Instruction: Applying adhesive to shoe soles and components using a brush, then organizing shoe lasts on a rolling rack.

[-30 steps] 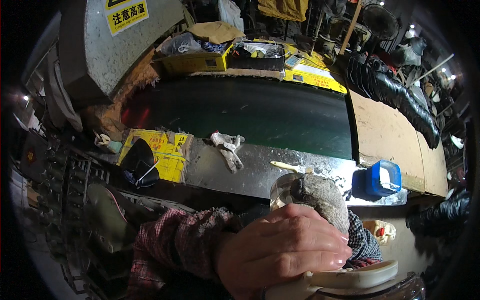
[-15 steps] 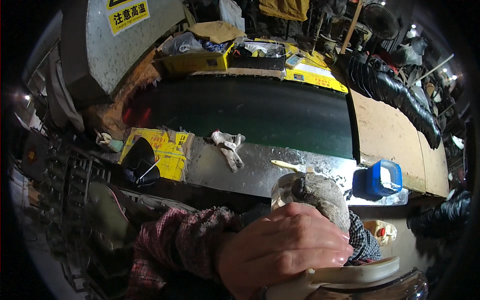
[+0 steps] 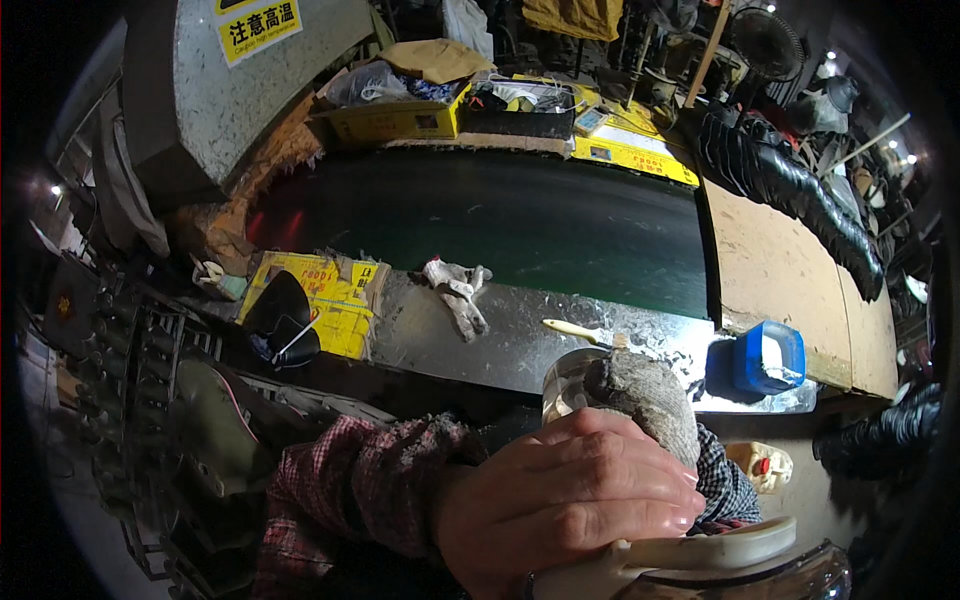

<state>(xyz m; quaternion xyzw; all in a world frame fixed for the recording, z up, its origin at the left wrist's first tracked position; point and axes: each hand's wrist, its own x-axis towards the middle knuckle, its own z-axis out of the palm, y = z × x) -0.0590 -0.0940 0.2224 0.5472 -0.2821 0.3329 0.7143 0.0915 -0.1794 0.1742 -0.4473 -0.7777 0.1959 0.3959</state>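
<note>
My bare left hand point(image 3: 575, 495), in a pink checked sleeve, comes in from the lower left with its fingers pressed together and curled. It lies across the lower part of my right hand point(image 3: 645, 400), which wears a worn grey glove. What my left fingers hold is hidden. A clear, rounded container point(image 3: 563, 380) shows beside the glove, which seems closed against it; most of it is covered. Under my left hand, at the lower edge, is a see-through brownish vessel point(image 3: 750, 580) with a pale curved plastic piece point(image 3: 715, 545).
A dark conveyor belt point(image 3: 480, 220) runs behind a metal ledge point(image 3: 410, 330). On the ledge lie a crumpled glove point(image 3: 458, 295), a brush point(image 3: 572, 330) and a blue tub point(image 3: 768, 358). A yellow carton point(image 3: 345, 300) and a dark shoe-like piece point(image 3: 280, 320) are left. A white jug point(image 3: 765, 467) stands lower right.
The view has shifted very slightly. Both hands keep the same pose, and the things on the ledge stay in place.
</note>
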